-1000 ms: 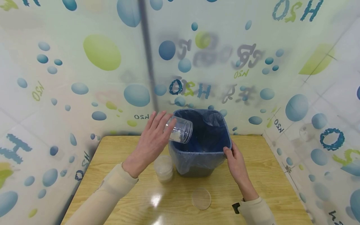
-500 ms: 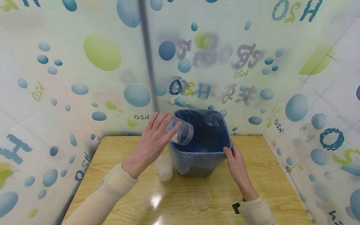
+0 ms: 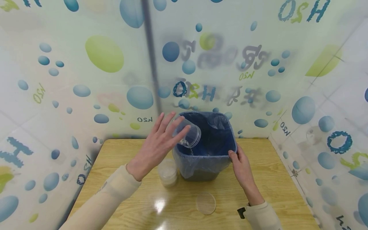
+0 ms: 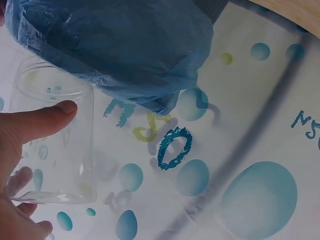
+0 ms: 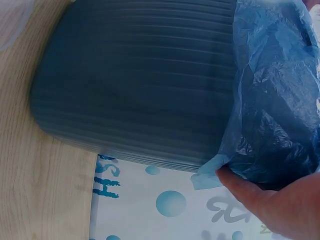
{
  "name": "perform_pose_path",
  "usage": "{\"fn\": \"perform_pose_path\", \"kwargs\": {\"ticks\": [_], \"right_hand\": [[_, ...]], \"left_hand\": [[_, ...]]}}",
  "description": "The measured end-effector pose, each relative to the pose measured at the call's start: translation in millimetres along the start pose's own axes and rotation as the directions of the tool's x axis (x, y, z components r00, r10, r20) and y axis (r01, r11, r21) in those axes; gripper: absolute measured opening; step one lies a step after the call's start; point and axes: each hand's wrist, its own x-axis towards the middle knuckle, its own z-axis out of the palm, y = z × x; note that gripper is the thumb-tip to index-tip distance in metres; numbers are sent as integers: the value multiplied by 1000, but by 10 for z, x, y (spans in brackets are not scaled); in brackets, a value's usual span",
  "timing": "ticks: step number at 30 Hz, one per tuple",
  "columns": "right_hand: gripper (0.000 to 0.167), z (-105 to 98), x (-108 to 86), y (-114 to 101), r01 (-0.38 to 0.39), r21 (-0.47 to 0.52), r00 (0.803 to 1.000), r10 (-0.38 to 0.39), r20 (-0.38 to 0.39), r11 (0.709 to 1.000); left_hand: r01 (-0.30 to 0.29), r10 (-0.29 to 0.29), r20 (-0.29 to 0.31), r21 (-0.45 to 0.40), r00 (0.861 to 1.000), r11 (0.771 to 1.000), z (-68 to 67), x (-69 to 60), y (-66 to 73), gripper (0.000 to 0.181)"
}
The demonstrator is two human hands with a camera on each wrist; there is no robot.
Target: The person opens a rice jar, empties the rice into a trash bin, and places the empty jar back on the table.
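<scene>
Left arm (image 3: 100, 201): comes in from the bottom left and points up and to the right, in a cream sleeve that stops at the wrist.
Left hand (image 3: 155, 147): back of it faces up, fingers spread apart, holding on.
Left thumb (image 4: 47, 121): stretched out in the left wrist view, with fingertips below it, so the hand makes a grip.
Right arm (image 3: 256, 198): comes up from the bottom right, leaning to the left, also in a cream sleeve.
Right hand (image 3: 241, 167): lower than the left, gripping.
Right thumb (image 3: 234, 156): on the hand's left side.
</scene>
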Motion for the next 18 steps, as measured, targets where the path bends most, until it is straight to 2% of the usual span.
{"fn": "perform_pose_path", "kwargs": {"ticks": [5, 13, 18], "right_hand": [[58, 3, -1, -3, -11, -10, 1000, 11, -4, 1000], [57, 11, -3, -5, -9, 5, 1000, 9, -4, 1000], [57, 15, 7, 4, -12, -12, 1000, 12, -14, 1000]], "left_hand": [[-50, 48, 42, 37, 998, 998, -37, 61, -3, 75], [-78, 70, 96, 81, 993, 994, -80, 112, 12, 78], [-90, 84, 83, 75, 993, 993, -75, 92, 10, 79]]}}
